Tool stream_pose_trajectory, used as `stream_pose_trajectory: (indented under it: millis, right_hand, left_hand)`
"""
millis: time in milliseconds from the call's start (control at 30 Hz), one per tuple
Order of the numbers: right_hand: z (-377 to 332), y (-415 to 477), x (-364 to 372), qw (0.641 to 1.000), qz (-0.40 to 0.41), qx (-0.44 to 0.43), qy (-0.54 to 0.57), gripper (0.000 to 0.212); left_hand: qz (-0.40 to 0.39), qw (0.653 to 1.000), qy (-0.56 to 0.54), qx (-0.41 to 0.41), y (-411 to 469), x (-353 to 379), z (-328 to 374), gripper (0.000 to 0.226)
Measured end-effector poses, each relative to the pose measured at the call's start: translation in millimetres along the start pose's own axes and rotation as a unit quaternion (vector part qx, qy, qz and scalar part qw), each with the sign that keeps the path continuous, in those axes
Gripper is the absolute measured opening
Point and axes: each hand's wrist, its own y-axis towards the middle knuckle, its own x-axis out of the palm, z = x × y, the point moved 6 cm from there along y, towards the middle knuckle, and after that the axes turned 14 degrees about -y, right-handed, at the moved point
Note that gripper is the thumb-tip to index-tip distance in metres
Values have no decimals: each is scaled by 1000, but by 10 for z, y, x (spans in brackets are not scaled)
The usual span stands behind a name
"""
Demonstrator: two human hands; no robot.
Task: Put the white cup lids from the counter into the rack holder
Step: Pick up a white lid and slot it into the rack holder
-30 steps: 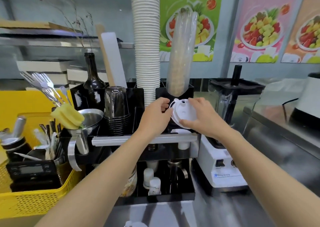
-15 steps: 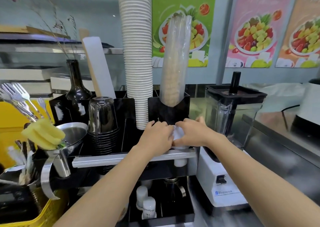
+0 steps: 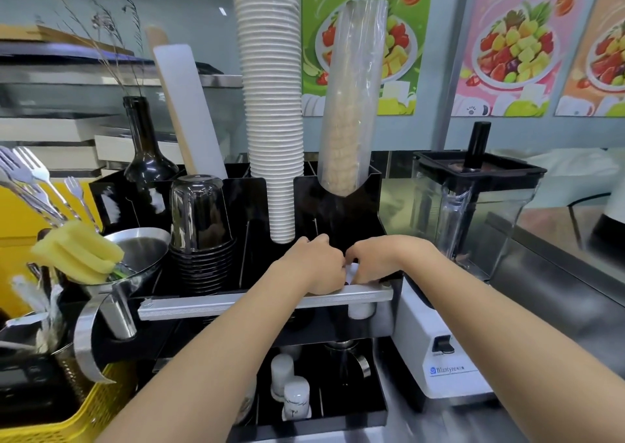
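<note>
Landmark: the black rack holder (image 3: 338, 206) stood on the steel bench (image 3: 558, 293).
Hands: two; the left hand (image 3: 313, 265) and right hand (image 3: 378, 260) met knuckle to knuckle over the front right compartment of the rack holder.
Fingers: curled downward on both hands, pinching one white cup lid (image 3: 351, 270) between them.
Lids: one seen, only a sliver showing between the hands, low in that compartment.
Cup stacks: three in the rack holder; a tall white paper stack (image 3: 270, 104), a sleeved clear stack (image 3: 351, 104), a short dark stack (image 3: 199, 226).
Left of rack holder: one dark bottle (image 3: 142, 158), one yellow basket (image 3: 50, 422), several forks (image 3: 30, 178).
Right of rack holder: one blender (image 3: 463, 239).
Wall behind: three fruit posters (image 3: 521, 43).
</note>
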Motion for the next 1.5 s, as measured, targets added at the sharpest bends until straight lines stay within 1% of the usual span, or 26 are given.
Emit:
stream_pose_trajectory:
  millis: [133,267,400,533,600,667,767,833,900,1100,1200,1267,1333,1433,1500]
  right_hand:
    - [13,36,6,1000,-25,9,-9,40]
    - [34,84,14,1000,-10,10,-20,43]
    - [44,89,5,999,24,15,-40,50]
    - [34,75,-6,998,32,19,-51,52]
    - [19,39,-18,998,25,4,-53,48]
    - [2,8,-40,999,20,-9,-45,40]
    - [-21,10,-65,999,17,-39,-2,35]
    - [-9,18,-62,999,9,-46,2,41]
    - [5,25,-54,999,12,-40,-23,49]
    - [-3,21,-20,999,-4,-40,-4,43]
    - [-28,-5,-22,999,-2,-39,-4,49]
    - [-26,-45,-22,999,19,-39,9,50]
    - [39,-85,-34,995,85,-33,27,53]
    - [153,-243,-5,979,188,-18,76,66]
    - [190,-439,40,957,263,-17,124,68]
  left_hand:
    - [-21,1000,8,-9,1,7,19,35]
    - [-18,1000,22,1,17,14,27,35]
    - [41,998,16,41,12,26,12,31]
    - [91,994,8,60,-1,31,-2,30]
    - [103,992,2,69,-7,25,5,32]
    - [120,990,-2,76,-12,16,2,33]
    - [145,986,5,82,-32,5,4,36]
    - [142,986,27,79,-33,15,5,38]
    - [126,988,49,73,-29,31,4,40]
    - [80,993,52,66,7,55,-5,44]
    - [77,993,55,66,-2,58,3,42]
    - [118,989,41,81,-48,15,20,40]
    - [205,973,12,105,-159,-67,40,38]
    - [343,929,-51,128,-488,-142,42,41]
    - [393,906,-96,123,-742,-92,6,42]
